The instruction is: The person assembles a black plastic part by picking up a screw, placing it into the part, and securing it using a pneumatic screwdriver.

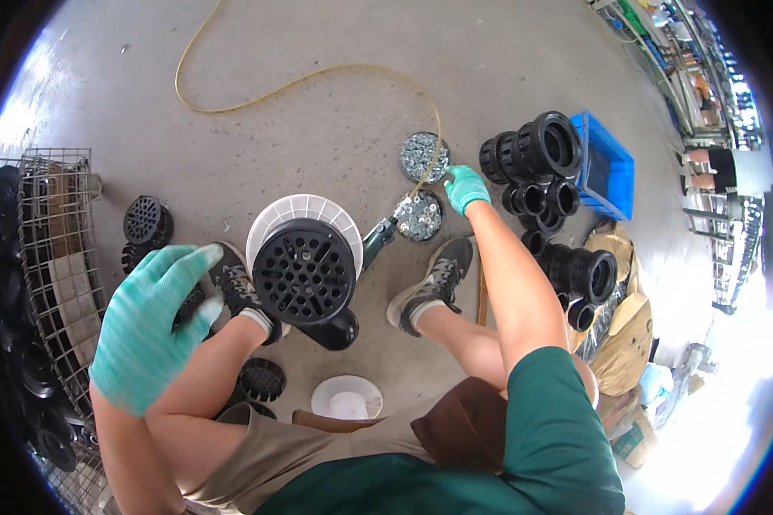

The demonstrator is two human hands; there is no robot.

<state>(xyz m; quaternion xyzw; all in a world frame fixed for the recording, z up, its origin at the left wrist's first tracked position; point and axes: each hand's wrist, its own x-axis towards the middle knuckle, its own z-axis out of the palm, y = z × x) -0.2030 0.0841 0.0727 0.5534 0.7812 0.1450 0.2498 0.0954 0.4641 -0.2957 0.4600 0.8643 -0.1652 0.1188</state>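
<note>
My left hand (156, 322), in a green knitted glove, hangs over my left knee with its fingers apart and nothing in them. To its right, a black round drain body (305, 268) with a perforated grate and a side spout rests on a white ribbed round stand (309, 206). My gloved right hand (465, 189) is closed beside the dish of bolts (423, 156); what its fingers hold, if anything, is too small to make out. Nearer lies a dish of nuts or washers (419, 219). A green power tool (376, 243) leans between this dish and the stand.
Black ribbed pipe fittings (545, 146) stack at right, against a blue crate (610, 167). A yellow hose (318, 73) crosses the floor. More round grates (146, 219) lie at left by a wire cage (60, 257). A white dish (346, 396) sits between my legs.
</note>
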